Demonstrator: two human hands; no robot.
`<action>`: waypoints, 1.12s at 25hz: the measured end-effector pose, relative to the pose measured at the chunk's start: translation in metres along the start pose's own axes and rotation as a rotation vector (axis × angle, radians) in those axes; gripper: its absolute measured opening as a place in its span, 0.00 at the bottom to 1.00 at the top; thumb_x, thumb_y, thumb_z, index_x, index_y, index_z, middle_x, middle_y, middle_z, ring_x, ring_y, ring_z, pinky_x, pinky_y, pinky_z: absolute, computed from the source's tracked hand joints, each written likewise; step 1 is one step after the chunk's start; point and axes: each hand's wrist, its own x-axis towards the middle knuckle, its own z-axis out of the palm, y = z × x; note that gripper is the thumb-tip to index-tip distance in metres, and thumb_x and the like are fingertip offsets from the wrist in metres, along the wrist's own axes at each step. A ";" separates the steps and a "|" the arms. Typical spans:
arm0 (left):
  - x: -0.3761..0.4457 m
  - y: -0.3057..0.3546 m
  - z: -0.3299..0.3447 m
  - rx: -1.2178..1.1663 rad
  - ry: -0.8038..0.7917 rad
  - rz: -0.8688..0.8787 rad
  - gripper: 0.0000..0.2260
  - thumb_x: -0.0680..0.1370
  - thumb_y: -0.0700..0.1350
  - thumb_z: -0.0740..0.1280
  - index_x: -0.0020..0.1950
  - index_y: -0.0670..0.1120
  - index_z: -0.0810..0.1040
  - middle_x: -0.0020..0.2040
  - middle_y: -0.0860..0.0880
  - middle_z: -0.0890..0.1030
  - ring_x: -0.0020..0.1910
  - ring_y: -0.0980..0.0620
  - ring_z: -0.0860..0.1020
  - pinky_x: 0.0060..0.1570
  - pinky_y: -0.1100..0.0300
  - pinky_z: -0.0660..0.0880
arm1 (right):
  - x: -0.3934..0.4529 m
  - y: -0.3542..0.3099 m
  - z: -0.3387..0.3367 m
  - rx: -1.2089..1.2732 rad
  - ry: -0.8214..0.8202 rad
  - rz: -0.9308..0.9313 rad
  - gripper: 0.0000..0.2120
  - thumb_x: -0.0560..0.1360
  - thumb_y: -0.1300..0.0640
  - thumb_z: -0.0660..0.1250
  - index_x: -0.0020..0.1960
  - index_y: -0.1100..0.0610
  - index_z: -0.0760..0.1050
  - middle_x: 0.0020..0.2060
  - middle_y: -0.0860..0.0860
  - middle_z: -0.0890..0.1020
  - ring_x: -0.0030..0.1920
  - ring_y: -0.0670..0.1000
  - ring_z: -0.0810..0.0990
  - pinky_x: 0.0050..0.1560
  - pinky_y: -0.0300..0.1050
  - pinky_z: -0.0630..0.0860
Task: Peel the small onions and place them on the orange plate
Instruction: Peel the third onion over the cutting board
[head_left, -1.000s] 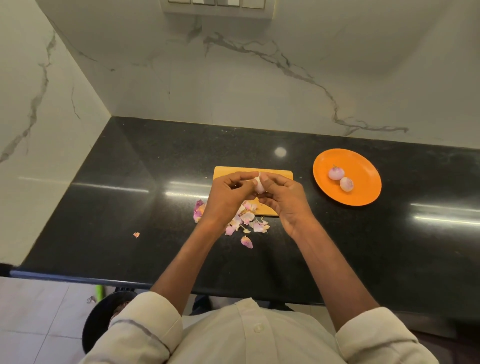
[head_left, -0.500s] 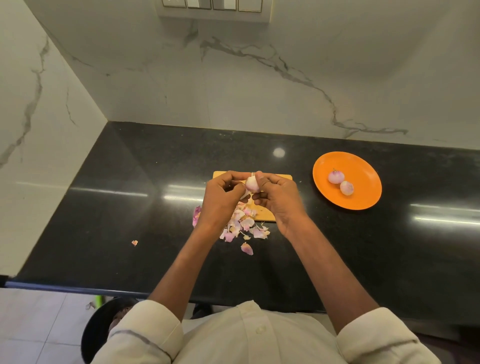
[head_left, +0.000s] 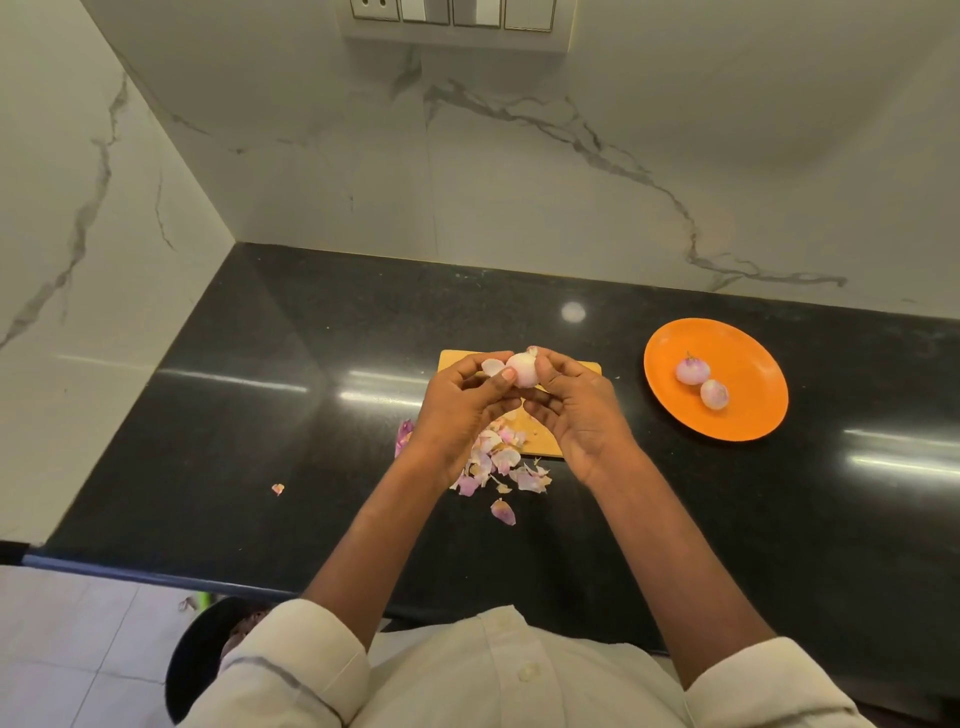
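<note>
Head view: both hands hold one small onion above the cutting board, a flake of skin now lifted clear on its left side.

Nearest, loose peels (head_left: 496, 460) lie on the black table (head_left: 249, 415) beneath the wrists, partly hidden by them. The left hand (head_left: 457, 402) has its grip pinched on the raised skin flake (head_left: 491, 367), which half a second ago lay against the bulb. The right hand (head_left: 574, 402) grips the onion (head_left: 523, 370), pale and mostly bare; its underside is hidden. The cutting board (head_left: 582, 368) is largely covered. Farther right, two peeled onions (head_left: 692, 370) rest touching on the orange plate (head_left: 748, 415), unchanged.
</note>
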 end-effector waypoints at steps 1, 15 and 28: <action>-0.001 0.000 -0.001 0.050 0.027 0.031 0.13 0.81 0.39 0.74 0.65 0.40 0.84 0.59 0.40 0.87 0.61 0.41 0.86 0.64 0.46 0.82 | 0.000 0.000 -0.001 -0.014 -0.019 0.013 0.11 0.85 0.59 0.65 0.64 0.56 0.82 0.56 0.56 0.87 0.53 0.54 0.86 0.52 0.46 0.83; -0.027 -0.005 -0.008 0.741 0.238 0.558 0.11 0.81 0.51 0.76 0.56 0.45 0.86 0.45 0.53 0.87 0.43 0.56 0.85 0.42 0.65 0.82 | -0.012 0.019 0.006 -0.052 -0.081 -0.028 0.11 0.82 0.60 0.70 0.64 0.61 0.81 0.53 0.56 0.88 0.52 0.55 0.88 0.52 0.46 0.85; -0.031 -0.009 -0.007 0.855 0.187 0.602 0.09 0.83 0.46 0.73 0.60 0.44 0.87 0.49 0.52 0.87 0.45 0.57 0.84 0.48 0.62 0.83 | -0.015 0.015 0.000 -0.241 -0.088 -0.075 0.11 0.86 0.59 0.62 0.58 0.55 0.84 0.49 0.53 0.88 0.46 0.51 0.82 0.48 0.45 0.81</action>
